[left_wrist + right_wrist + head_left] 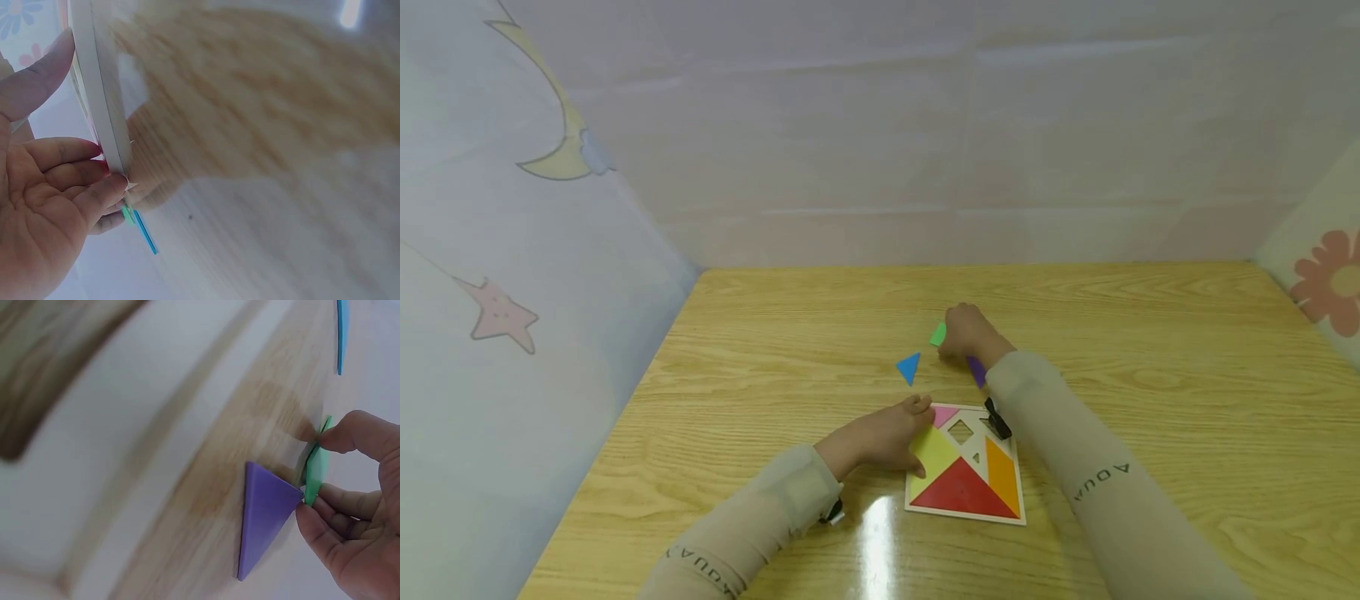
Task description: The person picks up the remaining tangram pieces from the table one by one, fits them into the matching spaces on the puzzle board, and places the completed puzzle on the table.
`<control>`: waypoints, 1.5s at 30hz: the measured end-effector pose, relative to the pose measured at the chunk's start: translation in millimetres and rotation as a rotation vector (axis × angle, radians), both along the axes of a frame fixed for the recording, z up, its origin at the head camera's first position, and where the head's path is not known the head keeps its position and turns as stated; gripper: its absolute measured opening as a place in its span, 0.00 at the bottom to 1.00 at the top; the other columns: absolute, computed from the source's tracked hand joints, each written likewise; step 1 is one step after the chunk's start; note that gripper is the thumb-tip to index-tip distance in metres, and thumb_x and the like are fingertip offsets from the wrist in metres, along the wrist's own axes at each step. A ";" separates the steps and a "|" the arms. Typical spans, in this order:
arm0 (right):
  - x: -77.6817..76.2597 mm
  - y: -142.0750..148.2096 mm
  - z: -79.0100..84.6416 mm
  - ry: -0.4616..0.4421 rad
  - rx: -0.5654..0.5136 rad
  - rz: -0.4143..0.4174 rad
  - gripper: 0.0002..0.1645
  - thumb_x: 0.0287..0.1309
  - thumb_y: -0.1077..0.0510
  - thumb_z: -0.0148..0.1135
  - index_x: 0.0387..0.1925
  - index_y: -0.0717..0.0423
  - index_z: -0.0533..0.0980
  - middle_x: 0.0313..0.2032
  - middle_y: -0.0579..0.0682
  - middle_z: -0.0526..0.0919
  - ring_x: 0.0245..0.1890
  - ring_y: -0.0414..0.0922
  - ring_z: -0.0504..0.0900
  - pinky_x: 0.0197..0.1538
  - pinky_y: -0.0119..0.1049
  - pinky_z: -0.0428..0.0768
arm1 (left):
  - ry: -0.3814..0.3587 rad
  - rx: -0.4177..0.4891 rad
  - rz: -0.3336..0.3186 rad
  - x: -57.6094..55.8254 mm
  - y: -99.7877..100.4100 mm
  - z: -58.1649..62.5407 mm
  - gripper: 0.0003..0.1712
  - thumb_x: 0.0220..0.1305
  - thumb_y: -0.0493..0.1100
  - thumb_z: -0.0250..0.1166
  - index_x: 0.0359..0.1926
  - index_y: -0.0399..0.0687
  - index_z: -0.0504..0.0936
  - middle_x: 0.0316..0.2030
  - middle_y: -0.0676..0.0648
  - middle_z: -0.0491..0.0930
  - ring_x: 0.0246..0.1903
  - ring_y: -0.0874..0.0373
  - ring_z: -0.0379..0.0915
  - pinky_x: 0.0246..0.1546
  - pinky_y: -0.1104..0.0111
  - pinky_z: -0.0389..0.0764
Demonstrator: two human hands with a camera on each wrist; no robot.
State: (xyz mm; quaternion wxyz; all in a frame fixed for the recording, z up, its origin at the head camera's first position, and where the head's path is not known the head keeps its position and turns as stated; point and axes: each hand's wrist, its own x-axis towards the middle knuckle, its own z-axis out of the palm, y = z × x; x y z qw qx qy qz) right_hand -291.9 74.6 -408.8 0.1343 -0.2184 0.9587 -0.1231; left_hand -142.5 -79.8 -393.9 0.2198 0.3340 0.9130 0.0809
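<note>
My left hand [887,437] rests on the left side of a square puzzle board [981,445], thumb and fingers spread along its edge. Yellow, red, orange and pink pieces sit in the board, and several cutouts show wood through them. Beyond the board, my right hand [966,332] pinches a flat green piece [317,465] between thumb and fingers, tilted up at the tabletop. Close to those fingers, a purple triangle [269,519] lies on the table, partly covered by the right wrist in the head view. To the left lies a blue triangle [908,367].
The wooden table [775,333] runs back to a pale cloth backdrop [970,150]. A printed cloth [497,225] hangs on the left side, and another with a red flower [1333,283] on the right. Glare shows just left of the board.
</note>
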 end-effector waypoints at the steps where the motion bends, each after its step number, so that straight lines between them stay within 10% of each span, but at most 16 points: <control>1: 0.2 0.1 -0.1 0.007 0.004 0.000 0.14 0.33 0.58 0.63 0.20 0.61 0.68 0.27 0.54 0.68 0.31 0.50 0.67 0.35 0.41 0.70 | 0.000 0.000 0.000 -0.2 0.2 -0.3 0.45 0.47 0.53 0.65 0.62 0.37 0.57 0.63 0.40 0.49 0.62 0.51 0.42 0.58 0.71 0.52; 16: 7.1 6.5 7.5 0.029 -0.057 0.025 0.34 0.35 0.59 0.62 0.51 0.62 0.68 0.38 0.59 0.71 0.34 0.50 0.67 0.33 0.38 0.70 | 0.008 -0.004 -0.006 -2.4 2.0 1.2 0.45 0.47 0.53 0.65 0.62 0.37 0.56 0.63 0.40 0.48 0.62 0.52 0.41 0.58 0.71 0.52; 45: 32.7 20.6 23.0 0.068 -0.109 0.051 0.35 0.43 0.53 0.61 0.53 0.66 0.65 0.43 0.64 0.71 0.38 0.53 0.70 0.38 0.44 0.73 | 0.006 0.009 -0.012 1.3 0.8 4.0 0.44 0.46 0.52 0.66 0.60 0.36 0.59 0.62 0.39 0.50 0.62 0.49 0.43 0.58 0.70 0.53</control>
